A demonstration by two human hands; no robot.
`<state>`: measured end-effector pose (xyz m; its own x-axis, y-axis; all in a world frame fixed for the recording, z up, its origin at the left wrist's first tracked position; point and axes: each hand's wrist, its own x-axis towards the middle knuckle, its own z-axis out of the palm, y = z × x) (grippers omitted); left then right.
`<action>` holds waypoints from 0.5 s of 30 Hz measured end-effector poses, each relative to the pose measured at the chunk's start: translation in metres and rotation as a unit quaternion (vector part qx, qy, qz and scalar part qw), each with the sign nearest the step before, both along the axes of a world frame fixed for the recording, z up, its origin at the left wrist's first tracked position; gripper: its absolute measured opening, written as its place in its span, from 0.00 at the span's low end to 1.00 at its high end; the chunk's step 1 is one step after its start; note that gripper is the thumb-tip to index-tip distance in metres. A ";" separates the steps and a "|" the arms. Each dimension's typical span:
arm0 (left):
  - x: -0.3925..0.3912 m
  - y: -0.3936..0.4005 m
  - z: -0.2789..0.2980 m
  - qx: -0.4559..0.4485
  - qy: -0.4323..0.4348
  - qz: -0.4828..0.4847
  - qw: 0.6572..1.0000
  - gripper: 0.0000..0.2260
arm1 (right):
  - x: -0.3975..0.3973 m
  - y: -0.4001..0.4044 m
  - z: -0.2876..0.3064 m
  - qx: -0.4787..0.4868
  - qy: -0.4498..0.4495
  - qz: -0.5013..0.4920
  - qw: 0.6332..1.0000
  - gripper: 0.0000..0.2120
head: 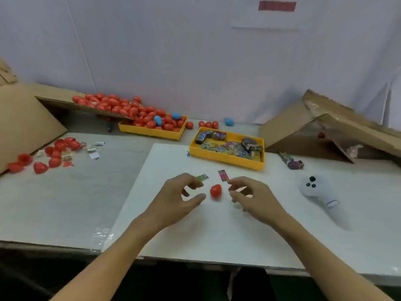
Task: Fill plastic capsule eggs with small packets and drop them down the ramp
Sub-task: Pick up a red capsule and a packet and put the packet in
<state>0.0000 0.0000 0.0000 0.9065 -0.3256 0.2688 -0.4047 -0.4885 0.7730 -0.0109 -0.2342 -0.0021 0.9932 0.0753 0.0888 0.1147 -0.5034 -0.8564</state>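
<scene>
While my left hand (pixel 182 193) pinches a green packet (pixel 202 177) and my right hand (pixel 249 195) a pink packet (pixel 223 175) — remaining fingers loosely curled — I should open the red egg (pixel 216 191) on the table (pixel 195 231) before loading.

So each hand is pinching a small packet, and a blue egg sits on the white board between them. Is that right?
Not quite. The head view shows the egg between the hands is red, not blue. The rest holds: the left hand pinches a green packet and the right hand a pink packet, over the white board.

Glossy red plastic egg (pixel 216 191), smooth yellow plastic tray (pixel 225 158) — rough brown cardboard ramp (pixel 338 127), matt white board (pixel 195 224).
</scene>
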 end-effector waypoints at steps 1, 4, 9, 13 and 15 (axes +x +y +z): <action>0.010 -0.007 -0.003 0.030 0.001 0.006 1.000 0.12 | 0.010 0.002 -0.004 -0.013 0.003 0.004 1.000 0.13; 0.036 -0.031 -0.011 0.140 0.029 0.025 0.989 0.25 | 0.038 0.002 -0.011 -0.046 0.013 0.017 0.999 0.18; 0.073 -0.051 -0.018 0.180 0.034 -0.011 0.983 0.20 | 0.077 0.002 -0.013 -0.049 -0.008 0.055 0.997 0.16; 0.092 -0.050 -0.026 0.039 0.036 -0.019 0.998 0.16 | 0.092 -0.003 -0.024 0.004 -0.019 0.039 0.999 0.14; 0.094 -0.047 -0.031 -0.021 0.052 -0.026 0.998 0.17 | 0.093 -0.008 -0.029 0.046 -0.019 0.042 0.998 0.15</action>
